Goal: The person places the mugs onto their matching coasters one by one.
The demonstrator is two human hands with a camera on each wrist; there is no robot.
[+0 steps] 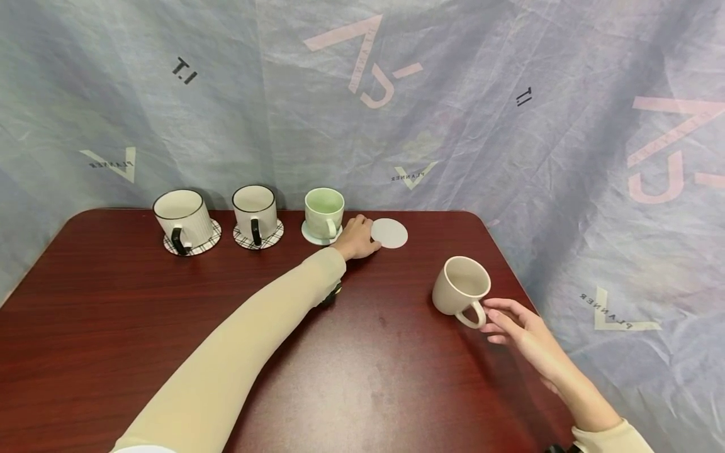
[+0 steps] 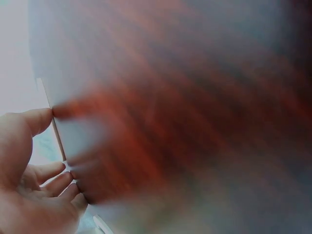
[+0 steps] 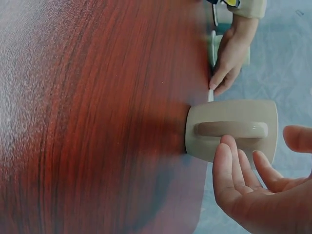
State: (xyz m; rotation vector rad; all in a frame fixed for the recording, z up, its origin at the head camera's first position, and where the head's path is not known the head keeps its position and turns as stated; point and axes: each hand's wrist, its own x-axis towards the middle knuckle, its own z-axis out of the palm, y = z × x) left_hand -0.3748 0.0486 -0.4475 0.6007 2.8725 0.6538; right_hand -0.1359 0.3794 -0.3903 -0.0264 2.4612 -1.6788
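Observation:
A round white coaster (image 1: pixel 391 233) lies near the table's back edge. My left hand (image 1: pixel 358 238) rests at its left side, thumb and fingertips down by the rim; in the left wrist view, the thumb and fingers (image 2: pixel 51 170) are spread along the coaster's thin edge (image 2: pixel 58 136). Toward the right, a plain beige mug (image 1: pixel 460 286) stands upright on the table, handle facing me. My right hand (image 1: pixel 523 336) is beside that handle with fingers extended and not wrapped round it. The right wrist view has the fingertips (image 3: pixel 226 141) right at the handle (image 3: pixel 231 129), thumb apart.
Left of the coaster, a green mug (image 1: pixel 324 207) stands on a pale coaster. Two white mugs with black handles, a wider one (image 1: pixel 184 217) and a narrower one (image 1: pixel 255 207), sit on checked coasters. A grey-blue printed curtain (image 1: pixel 317 113) hangs behind the dark red table (image 1: pixel 362 377).

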